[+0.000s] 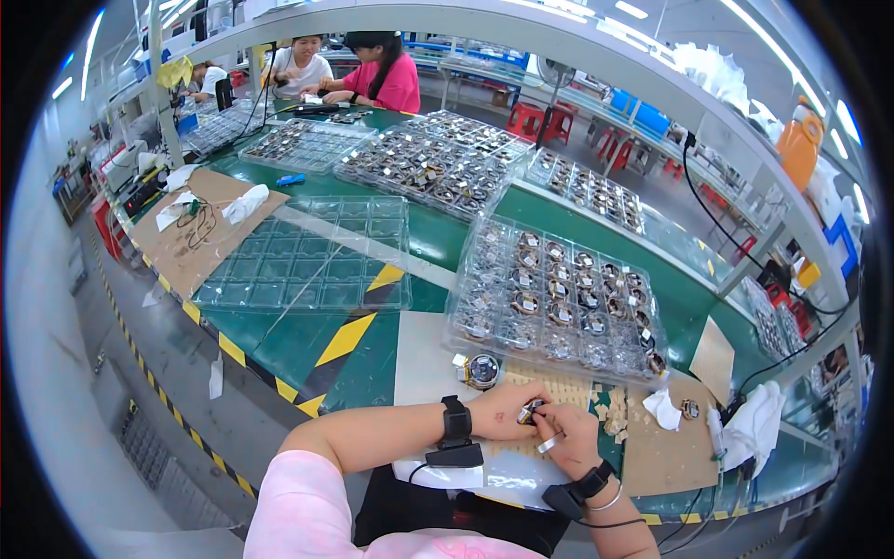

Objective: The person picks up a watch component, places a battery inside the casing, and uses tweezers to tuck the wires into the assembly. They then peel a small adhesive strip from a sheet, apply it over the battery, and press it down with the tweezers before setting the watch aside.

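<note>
My left hand [503, 410] and my right hand [568, 438] meet over the near edge of the green bench, both closed on a small round metal part [532, 411] held between the fingertips. Both wrists wear black bands with cables. Just left of my hands lies another round metal part [481, 370] on the white sheet [424, 359]. Beyond it stands a clear plastic tray [559, 298] filled with several of the same round parts. Small beige squares [610, 410] lie scattered right of my right hand.
An empty clear blister tray [307, 256] lies to the left, more filled trays [438, 163] further back. White cloths [663, 408] and a small part [690, 408] rest on brown cardboard [670, 447] at right. Several people [382, 74] sit at the far end. Black cables [736, 242] hang right.
</note>
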The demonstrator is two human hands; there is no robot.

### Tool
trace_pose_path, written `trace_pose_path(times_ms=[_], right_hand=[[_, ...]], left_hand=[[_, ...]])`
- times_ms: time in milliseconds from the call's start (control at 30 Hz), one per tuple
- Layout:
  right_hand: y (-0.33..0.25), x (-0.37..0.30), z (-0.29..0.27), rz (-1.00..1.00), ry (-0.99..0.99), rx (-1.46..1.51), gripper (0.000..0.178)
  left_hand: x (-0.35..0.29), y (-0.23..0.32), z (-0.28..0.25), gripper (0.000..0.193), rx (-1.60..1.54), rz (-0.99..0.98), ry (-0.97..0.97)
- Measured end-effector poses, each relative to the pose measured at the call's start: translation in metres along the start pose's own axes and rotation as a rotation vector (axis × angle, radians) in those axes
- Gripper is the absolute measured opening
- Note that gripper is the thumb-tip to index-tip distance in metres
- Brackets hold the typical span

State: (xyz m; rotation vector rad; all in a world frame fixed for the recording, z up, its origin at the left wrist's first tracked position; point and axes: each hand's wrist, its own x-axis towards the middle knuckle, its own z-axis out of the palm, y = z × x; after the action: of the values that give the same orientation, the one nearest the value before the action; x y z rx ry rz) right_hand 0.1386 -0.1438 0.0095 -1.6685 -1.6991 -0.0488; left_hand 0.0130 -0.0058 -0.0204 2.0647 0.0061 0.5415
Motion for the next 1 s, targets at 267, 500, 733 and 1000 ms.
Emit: trace_pose_path(times_ms=[267, 500, 733, 1000], right_hand=[[-0.005, 0.008, -0.008, -0.031, -0.046, -0.094, 0.015], [-0.009, 0.009, -0.009, -0.012, -0.063, -0.062, 0.014], [-0.002, 0.004, -0.002, 0.010, -0.027, 0.030, 0.015], [0.008, 0.003, 0.001, 0.075, -0.018, 0.151, 0.020]], left_hand=[[0.004, -0.004, 0.000, 0.044, -0.025, 0.014, 0.010], [0.002, -0.001, 0.000, 0.043, -0.038, -0.020, -0.003], [0.002, 0.004, -0.004, 0.043, -0.029, -0.045, -0.016], [0.007, 0.001, -0.004, 0.046, -0.026, -0.096, -0.053]])
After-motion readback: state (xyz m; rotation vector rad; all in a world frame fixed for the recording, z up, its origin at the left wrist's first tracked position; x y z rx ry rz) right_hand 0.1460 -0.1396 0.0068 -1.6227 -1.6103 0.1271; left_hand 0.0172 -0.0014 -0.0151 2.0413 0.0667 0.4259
